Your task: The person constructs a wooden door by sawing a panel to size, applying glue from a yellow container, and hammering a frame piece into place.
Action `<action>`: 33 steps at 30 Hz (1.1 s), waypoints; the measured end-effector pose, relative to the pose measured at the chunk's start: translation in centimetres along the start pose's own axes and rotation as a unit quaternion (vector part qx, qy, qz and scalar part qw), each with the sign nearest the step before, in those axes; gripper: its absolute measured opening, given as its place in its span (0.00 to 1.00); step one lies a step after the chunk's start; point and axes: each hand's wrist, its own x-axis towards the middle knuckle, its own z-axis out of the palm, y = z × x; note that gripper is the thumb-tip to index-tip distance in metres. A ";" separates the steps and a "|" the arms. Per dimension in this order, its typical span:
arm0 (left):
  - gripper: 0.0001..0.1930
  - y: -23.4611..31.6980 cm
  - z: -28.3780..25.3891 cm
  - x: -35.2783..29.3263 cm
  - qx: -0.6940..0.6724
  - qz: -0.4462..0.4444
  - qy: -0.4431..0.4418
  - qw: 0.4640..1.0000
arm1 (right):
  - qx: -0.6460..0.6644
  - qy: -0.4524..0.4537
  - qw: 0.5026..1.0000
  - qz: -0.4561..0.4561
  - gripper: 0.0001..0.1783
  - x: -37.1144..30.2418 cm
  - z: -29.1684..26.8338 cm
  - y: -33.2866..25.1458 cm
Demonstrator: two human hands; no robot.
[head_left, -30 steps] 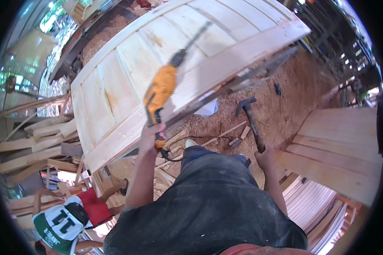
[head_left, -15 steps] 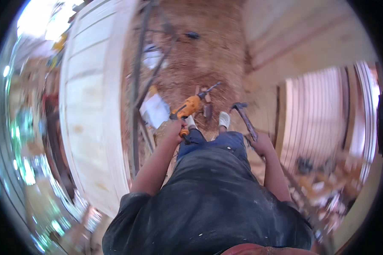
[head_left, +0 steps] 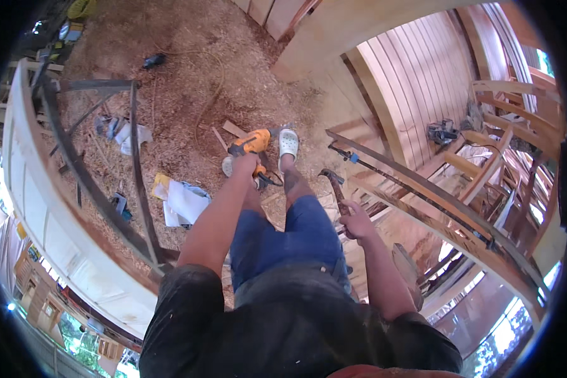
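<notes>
An orange power drill [head_left: 254,140] hangs low in front of my legs, with my left hand [head_left: 245,165] closed around its grip. Its front end lies close beside one white clog [head_left: 288,142] on my foot. My right hand [head_left: 357,222] is wrapped round the handle of a claw hammer [head_left: 337,193], held out by my right thigh. The hammer's dark head points up and away from me.
Sawdust and shavings cover the floor [head_left: 189,75]. At left stands a pale panel [head_left: 69,252] beside a dark metal frame [head_left: 75,170]. White papers [head_left: 186,205] lie by my left forearm. A long bar clamp [head_left: 416,189] runs along timber at right, near slatted boards [head_left: 416,82].
My view has turned to the right, so the pale panel shifts left and the clamp and timber come in. Both hands keep hold of the drill and hammer; the drill's bit no longer shows clearly.
</notes>
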 end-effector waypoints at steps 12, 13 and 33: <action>0.06 4.8 9.7 26.0 0.061 0.080 -0.237 0.966 | 0.055 -0.006 0.998 -0.040 0.21 29.5 5.6 -1.4; 0.06 4.4 10.1 28.1 0.059 0.068 -0.232 0.969 | 0.062 -0.006 0.998 -0.026 0.21 31.5 6.7 -3.4; 0.19 -6.2 11.3 25.3 0.314 0.290 -0.271 0.862 | -0.469 -0.075 0.872 -0.116 0.21 38.3 -5.8 13.8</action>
